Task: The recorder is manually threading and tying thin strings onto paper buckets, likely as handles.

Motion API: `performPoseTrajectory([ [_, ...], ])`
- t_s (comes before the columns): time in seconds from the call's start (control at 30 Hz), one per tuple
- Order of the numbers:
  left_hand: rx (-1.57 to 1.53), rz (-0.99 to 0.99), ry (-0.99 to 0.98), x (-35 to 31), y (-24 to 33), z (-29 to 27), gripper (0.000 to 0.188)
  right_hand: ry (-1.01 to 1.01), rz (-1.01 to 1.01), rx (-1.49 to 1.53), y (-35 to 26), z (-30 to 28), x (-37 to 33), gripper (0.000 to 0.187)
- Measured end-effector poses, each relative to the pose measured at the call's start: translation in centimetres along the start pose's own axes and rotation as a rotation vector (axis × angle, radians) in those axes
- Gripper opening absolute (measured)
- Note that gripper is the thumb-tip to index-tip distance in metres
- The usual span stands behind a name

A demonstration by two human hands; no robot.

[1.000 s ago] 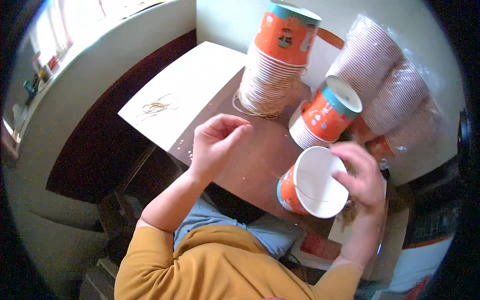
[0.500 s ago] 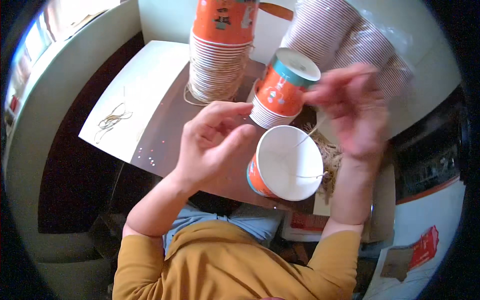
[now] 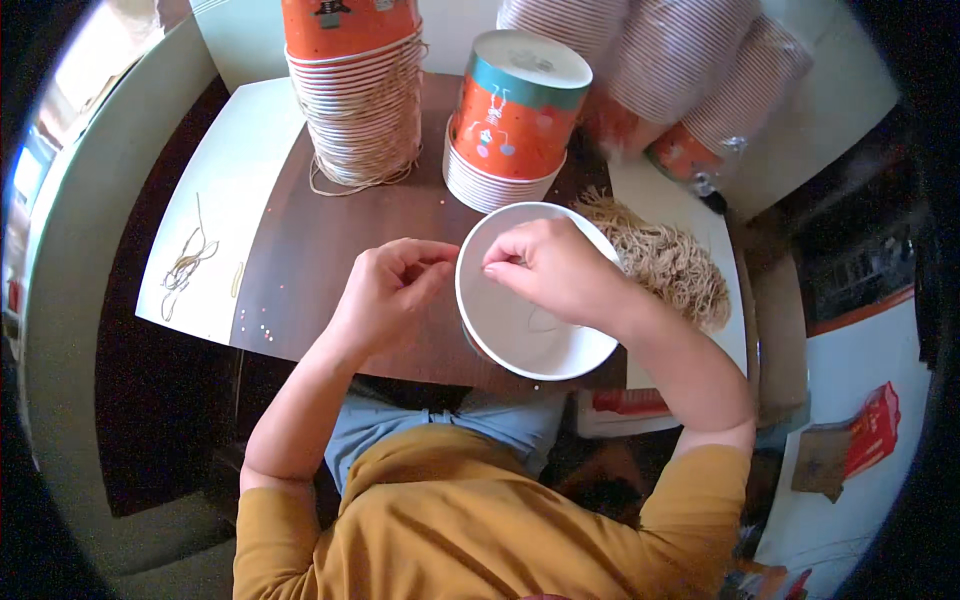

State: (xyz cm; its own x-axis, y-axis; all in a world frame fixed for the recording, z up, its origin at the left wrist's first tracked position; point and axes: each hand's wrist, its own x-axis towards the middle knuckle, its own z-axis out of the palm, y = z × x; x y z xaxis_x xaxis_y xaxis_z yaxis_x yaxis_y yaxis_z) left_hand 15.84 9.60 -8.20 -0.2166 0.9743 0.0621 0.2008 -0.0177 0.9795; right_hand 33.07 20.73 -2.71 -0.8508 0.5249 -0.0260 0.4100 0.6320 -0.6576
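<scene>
A white-lined paper bucket (image 3: 500, 330) stands mouth-up near the table's front edge. A thin strand of string (image 3: 541, 322) shows inside it. My right hand (image 3: 550, 262) reaches over the far right rim, thumb and fingertips pinched together above the bucket's opening. Just outside the left rim, my left hand (image 3: 392, 290) is closed in a pinch too. What sits between the fingertips of either hand is too small to make out. Behind the bucket is a short stack of upside-down orange and teal paper buckets (image 3: 515, 125).
A tall nested bucket stack (image 3: 360, 110) with strings around it stands back left. Tan strings (image 3: 670, 265) lie heaped at right, before plastic-wrapped bucket stacks (image 3: 680, 60). Loose string (image 3: 187, 262) rests on the white board (image 3: 220, 160) at left. Small bits dot the brown table (image 3: 310, 260).
My right hand has come from beside the upside-down stack to above the bucket's opening. The left hand's fingers, apart before, are now pinched near the rim. The whole view has shifted.
</scene>
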Motion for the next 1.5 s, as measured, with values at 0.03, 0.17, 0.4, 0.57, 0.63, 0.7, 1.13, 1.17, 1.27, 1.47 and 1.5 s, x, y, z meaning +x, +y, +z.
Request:
performPoseTrajectory([
  [0.03, -0.004, 0.032, 0.015, 0.0, 0.1, 0.1, 0.020, 0.004, 0.004, 0.012, 0.0, 0.1, 0.1, 0.014],
  [0.17, -0.029, 0.039, 0.008, 0.0, 0.3, 0.4, 0.020, 0.018, -0.016, -0.046, 0.4, 0.3, 0.5, 0.013],
  [0.4, 0.038, 0.028, -0.003, 0.0, 0.4, 0.2, 0.021, 0.047, -0.073, -0.086, 0.4, 1.4, 1.3, 0.011],
  [0.57, 0.039, 0.056, 0.007, 0.0, 0.3, 0.1, 0.022, 0.067, -0.050, -0.061, 0.1, 0.9, 1.1, 0.011],
  [0.63, 0.049, 0.051, -0.001, 0.1, 0.2, 0.0, 0.021, 0.072, -0.036, -0.064, -0.1, 0.8, 1.2, 0.011],
  [0.7, 0.052, 0.048, -0.004, 0.1, 0.3, 0.1, 0.021, 0.065, -0.006, -0.042, -0.2, 0.8, 1.3, 0.011],
  [1.13, 0.090, 0.077, -0.002, 0.4, -0.1, -0.1, 0.021, 0.015, -0.031, -0.101, -0.3, 1.0, 1.4, 0.011],
  [1.17, 0.090, 0.076, -0.003, 0.4, 0.0, -0.1, 0.021, 0.036, -0.057, -0.085, -0.4, 1.0, 1.4, 0.010],
  [1.27, 0.087, 0.069, -0.003, 0.3, 0.2, -0.1, 0.021, 0.054, -0.081, -0.063, -0.6, 1.0, 1.5, 0.010],
  [1.47, 0.127, 0.114, 0.002, 0.3, 0.2, -0.3, 0.021, 0.037, -0.109, -0.070, -0.3, 1.4, 1.5, 0.010],
  [1.5, 0.135, 0.133, 0.004, 0.3, 0.1, -0.3, 0.021, 0.037, -0.104, -0.065, -0.3, 1.5, 1.5, 0.010],
])
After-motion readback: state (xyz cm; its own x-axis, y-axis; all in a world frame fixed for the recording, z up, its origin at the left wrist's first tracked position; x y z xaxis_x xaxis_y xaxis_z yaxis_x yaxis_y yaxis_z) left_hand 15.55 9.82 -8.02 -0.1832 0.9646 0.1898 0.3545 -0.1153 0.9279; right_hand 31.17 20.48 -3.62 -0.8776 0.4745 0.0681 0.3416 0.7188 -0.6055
